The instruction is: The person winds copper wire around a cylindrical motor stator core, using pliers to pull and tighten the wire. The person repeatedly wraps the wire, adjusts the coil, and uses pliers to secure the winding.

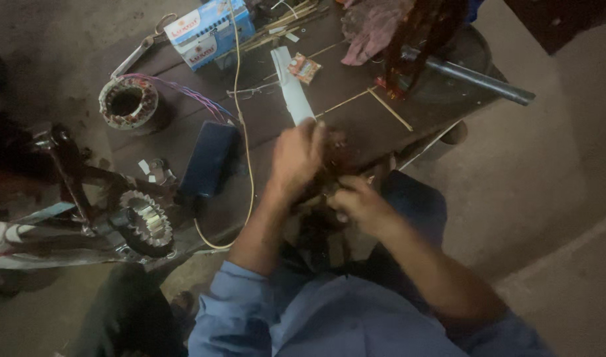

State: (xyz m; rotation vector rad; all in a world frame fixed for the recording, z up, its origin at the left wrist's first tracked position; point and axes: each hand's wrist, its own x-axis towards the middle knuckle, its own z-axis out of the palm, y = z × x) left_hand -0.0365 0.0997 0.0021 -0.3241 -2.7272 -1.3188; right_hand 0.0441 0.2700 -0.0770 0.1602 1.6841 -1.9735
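My left hand (296, 157) and my right hand (359, 203) meet at the near edge of a dark wooden table (356, 112). Between them sits a dark reddish-brown wound part (336, 149); my left hand curls over its top, my right hand grips at its lower side. The part is mostly hidden by my fingers and blurred. A white strip (293, 89) lies on the table just beyond my left hand.
On the table lie a wound motor stator with purple leads (127, 102), a blue-and-white box (207, 30), a dark blue flat case (209, 158), spectacles (253, 91), thin sticks (389, 109), a pink cloth (375, 26) and a metal pipe (478, 78). A toothed rotor (147, 221) sits on a stand at left.
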